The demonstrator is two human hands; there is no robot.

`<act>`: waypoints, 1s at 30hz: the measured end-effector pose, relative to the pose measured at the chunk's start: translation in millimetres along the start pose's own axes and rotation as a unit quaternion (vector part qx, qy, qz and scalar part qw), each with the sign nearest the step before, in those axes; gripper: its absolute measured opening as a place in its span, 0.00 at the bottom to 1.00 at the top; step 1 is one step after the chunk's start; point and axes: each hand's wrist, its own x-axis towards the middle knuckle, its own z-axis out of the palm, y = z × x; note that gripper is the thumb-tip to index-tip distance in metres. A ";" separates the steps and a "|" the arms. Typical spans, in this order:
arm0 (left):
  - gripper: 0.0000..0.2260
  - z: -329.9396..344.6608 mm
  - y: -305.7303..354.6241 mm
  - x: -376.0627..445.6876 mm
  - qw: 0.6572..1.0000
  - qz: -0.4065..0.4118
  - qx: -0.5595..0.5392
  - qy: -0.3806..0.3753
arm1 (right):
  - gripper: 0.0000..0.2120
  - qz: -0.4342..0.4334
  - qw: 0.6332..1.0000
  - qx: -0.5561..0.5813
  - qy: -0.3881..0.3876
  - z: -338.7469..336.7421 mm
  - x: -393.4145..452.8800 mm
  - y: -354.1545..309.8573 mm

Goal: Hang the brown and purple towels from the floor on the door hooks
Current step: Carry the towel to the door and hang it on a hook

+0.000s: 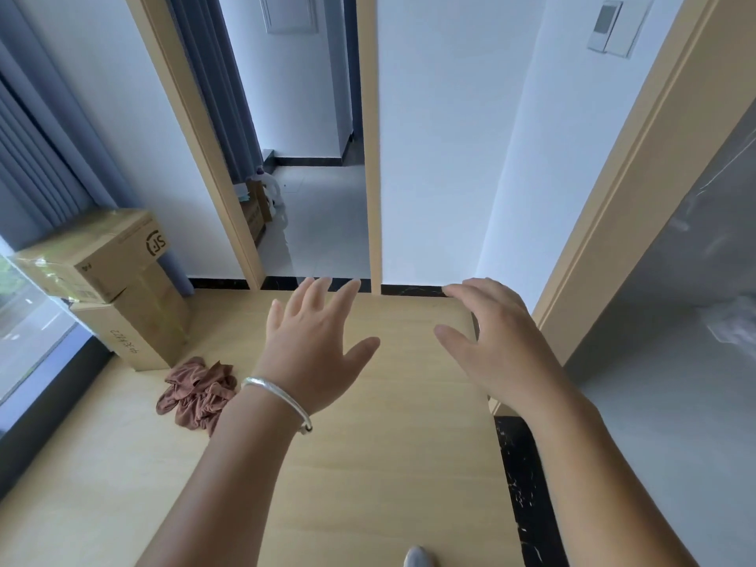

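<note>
Two stacked cardboard boxes point(118, 288) at left, against blue-grey curtains point(45, 157) and a window point(24, 321). Light wood floor point(368, 464), black marble threshold strip point(527, 493) at right. Open doorway ahead: white jug point(272, 188) beside a small carton point(253, 212) on grey tile. Wall switch panel point(611, 28) upper right.

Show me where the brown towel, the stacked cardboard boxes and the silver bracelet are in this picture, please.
brown towel point(200, 392): head view, on the crumpled middle of the cloth on the floor.
cardboard boxes point(102, 255): head view, on the top box's upper face.
silver bracelet point(278, 396): head view, on the band across the left wrist.
</note>
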 end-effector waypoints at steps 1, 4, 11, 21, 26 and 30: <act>0.33 0.5 5.6 15.9 1.000 0.000 0.003 0.005 | 0.22 0.001 1.000 0.003 -0.002 -2.9 12.9 9.9; 0.32 4.5 22.5 57.2 1.000 0.003 0.002 0.019 | 0.21 0.002 1.000 0.006 -0.008 -9.5 47.5 38.6; 0.31 17.9 38.8 135.0 1.000 0.009 -0.006 0.007 | 0.22 0.021 0.999 0.018 -0.018 -10.1 111.1 85.7; 0.31 50.8 32.9 280.6 0.998 0.039 -0.043 -0.013 | 0.22 0.034 0.998 0.016 -0.040 23.0 235.3 131.2; 0.30 53.6 6.3 378.0 0.997 0.026 -0.070 0.003 | 0.22 0.021 0.998 -0.003 -0.057 40.9 339.1 143.8; 0.30 47.8 -19.3 446.2 0.996 0.008 -0.086 0.025 | 0.21 0.005 0.998 -0.009 -0.058 52.7 416.9 145.2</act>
